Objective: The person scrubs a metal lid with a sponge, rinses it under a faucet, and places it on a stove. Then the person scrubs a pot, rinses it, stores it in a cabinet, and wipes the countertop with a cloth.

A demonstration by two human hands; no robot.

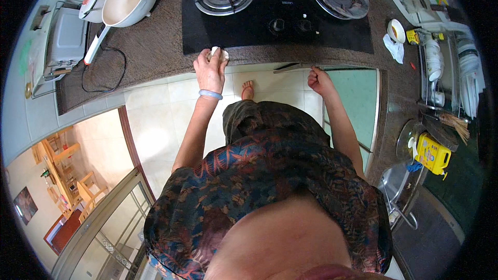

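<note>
My left hand (pixel 210 72), with a pale bangle (pixel 210 94) at the wrist, is at the counter's front edge by the hob's near left corner. Its fingers are closed over a crumpled-looking white thing (pixel 218 53), mostly covered; its kind is unclear. My right hand (pixel 321 81) is curled just in front of the counter edge. From its fingertips a thin, flat, blade-like object (pixel 287 68) reaches left, seen nearly edge-on. The black glass gas hob (pixel 249 31) lies ahead, with two small white bits on it, near its knobs (pixel 277 25).
A white pan (pixel 128 2) and a lidded white pot (pixel 95 4) stand left, near a black cable (pixel 125 68). At right are a small bowl (pixel 396 31), a white cloth (pixel 393 48), a dish rack (pixel 447 66), a yellow jug (pixel 432 153) and a sink (pixel 393 181). Green cabinet fronts (pixel 350 101) sit below.
</note>
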